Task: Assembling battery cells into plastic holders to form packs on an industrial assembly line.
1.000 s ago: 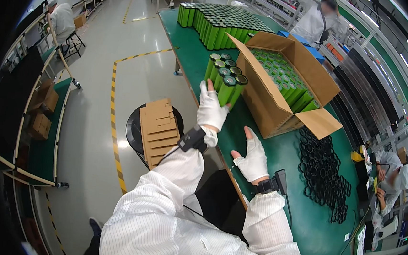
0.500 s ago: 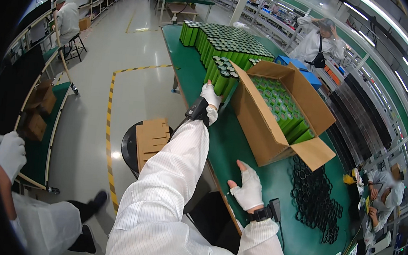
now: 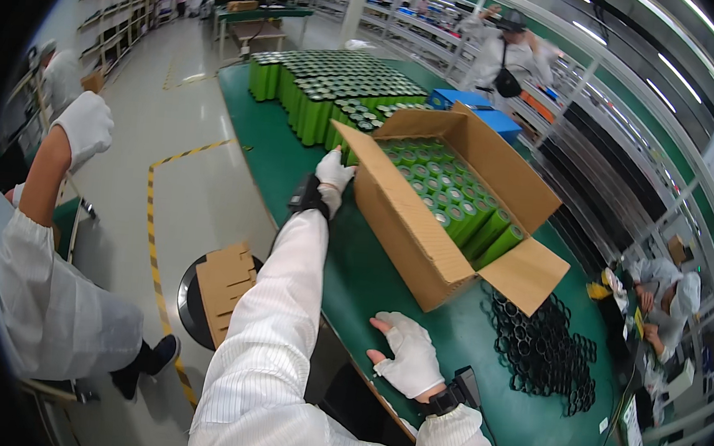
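My left hand (image 3: 336,171), in a white fingerless glove, reaches far forward beside the carton. A fingertip and the thumb show apart against the near side of a small block of green cylindrical battery cells (image 3: 357,116); the carton hides part of this contact. That block stands against a large array of upright green cells (image 3: 343,78). My right hand (image 3: 405,357), gloved alike, is open over the green table (image 3: 352,285), its fingers spread and holding nothing. Between my hands and the far shelves sits an open cardboard carton (image 3: 406,235), filled with rows of green cells (image 3: 452,188).
Black plastic ring-shaped holders (image 3: 544,347) lie heaped right of the carton. Blue boxes (image 3: 475,111) stand behind it. Flat cardboard (image 3: 224,288) rests on a round black stool at left. A co-worker (image 3: 58,292) is close on my left; others stand or sit beyond the table.
My left hand and the small block of cells have moved closer to the large array. The view has shifted to the right. The co-worker at left has raised a gloved hand.
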Tool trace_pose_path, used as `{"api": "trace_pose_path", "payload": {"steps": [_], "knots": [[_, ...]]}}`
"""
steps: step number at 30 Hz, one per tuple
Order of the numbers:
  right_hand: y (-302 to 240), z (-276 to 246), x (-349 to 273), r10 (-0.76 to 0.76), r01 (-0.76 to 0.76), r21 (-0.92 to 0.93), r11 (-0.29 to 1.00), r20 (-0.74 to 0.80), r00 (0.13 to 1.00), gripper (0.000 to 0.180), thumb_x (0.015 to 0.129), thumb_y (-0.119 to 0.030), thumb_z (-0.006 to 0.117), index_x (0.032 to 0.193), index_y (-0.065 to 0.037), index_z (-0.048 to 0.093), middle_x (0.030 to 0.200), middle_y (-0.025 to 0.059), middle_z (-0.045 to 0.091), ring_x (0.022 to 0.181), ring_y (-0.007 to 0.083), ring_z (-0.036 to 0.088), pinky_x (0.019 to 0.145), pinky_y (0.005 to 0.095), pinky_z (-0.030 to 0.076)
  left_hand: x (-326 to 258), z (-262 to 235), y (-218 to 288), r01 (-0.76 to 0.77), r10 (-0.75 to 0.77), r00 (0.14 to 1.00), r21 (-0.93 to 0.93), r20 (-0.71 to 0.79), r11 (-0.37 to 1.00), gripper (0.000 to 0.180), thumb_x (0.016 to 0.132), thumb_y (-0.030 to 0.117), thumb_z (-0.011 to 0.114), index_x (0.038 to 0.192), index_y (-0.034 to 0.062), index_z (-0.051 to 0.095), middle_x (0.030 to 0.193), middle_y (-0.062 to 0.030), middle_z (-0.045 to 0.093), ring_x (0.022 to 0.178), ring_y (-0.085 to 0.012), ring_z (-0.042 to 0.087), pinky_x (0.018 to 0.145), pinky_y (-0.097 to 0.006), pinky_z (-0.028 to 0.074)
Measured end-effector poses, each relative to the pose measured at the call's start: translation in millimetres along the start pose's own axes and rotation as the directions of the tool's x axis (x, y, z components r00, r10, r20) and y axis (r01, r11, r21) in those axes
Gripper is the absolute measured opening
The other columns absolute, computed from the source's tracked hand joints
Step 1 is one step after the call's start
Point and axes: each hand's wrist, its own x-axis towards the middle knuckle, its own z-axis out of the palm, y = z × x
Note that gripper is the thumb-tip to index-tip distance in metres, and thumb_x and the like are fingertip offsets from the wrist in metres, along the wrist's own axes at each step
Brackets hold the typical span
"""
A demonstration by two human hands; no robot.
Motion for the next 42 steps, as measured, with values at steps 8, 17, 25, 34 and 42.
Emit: {"api": "trace_pose_path", "payload": {"steps": [8,17,25,34,42], "knots": [[16.6,-0.5,-10.9,0.088,-0.088,0.003,0.996,-0.008,0.996,0.047,0.076,-0.021,0.071,0.120,-0.010,0.059,0.127,0.0094,0.055,0.121,0.0318,0.049,0.101,0.0423,0.039,-10.1,59.6,-22.6,0.078,-0.016,0.976,-0.277,0.218,0.958,0.029,0.084,0.032,0.063,0.103,0.0107,0.066,0.096,-0.0171,0.068,0.091,-0.0382,0.064,0.078,-0.043,0.052],[1.5,-15.7,-25.3,0.081,-0.065,0.180,0.981,-0.081,0.993,0.036,0.078,-0.017,0.068,0.112,-0.006,0.063,0.121,0.0101,0.058,0.116,0.0308,0.052,0.100,0.0404,0.040,-9.1,-6.3,-57.3,-0.004,0.064,0.988,-0.395,0.139,0.919,0.025,0.090,0.026,0.057,0.100,0.0035,0.064,0.096,-0.0163,0.068,0.090,-0.0333,0.064,0.078,-0.040,0.049],[41.8,-81.1,-157.0,0.035,-0.076,-0.069,0.995,-0.472,0.881,0.021,0.068,-0.008,0.064,0.089,-0.010,0.066,0.097,0.0078,0.065,0.091,0.0284,0.063,0.079,0.0407,0.051,-137.5,-97.1,58.9,0.080,-0.024,0.971,-0.226,0.238,0.971,0.029,0.091,0.012,0.057,0.115,-0.0043,0.057,0.109,-0.0146,0.065,0.096,-0.0225,0.062,0.087,-0.032,0.047],[185.0,-159.0,-294.8,0.235,-0.769,-0.250,0.589,-0.857,0.459,0.032,0.074,-0.003,0.062,0.105,-0.011,0.063,0.107,0.0089,0.062,0.100,0.0306,0.058,0.086,0.0415,0.047,-340.1,-144.7,222.3,0.336,0.122,0.791,-0.593,0.599,0.732,0.024,0.096,0.010,0.055,0.117,-0.0007,0.057,0.110,-0.0087,0.060,0.097,-0.0153,0.060,0.089,-0.028,0.050],[217.9,-164.2,-298.1,0.439,-0.863,-0.203,0.463,-0.793,0.422,0.027,0.080,-0.026,0.068,0.103,-0.014,0.067,0.109,0.0077,0.061,0.104,0.0291,0.056,0.089,0.0421,0.044,-392.7,-128.3,271.4,0.141,0.262,0.619,-0.433,0.740,0.890,0.023,0.092,0.006,0.059,0.115,0.0026,0.061,0.105,-0.0049,0.064,0.091,-0.0107,0.061,0.081,-0.023,0.048]]}}
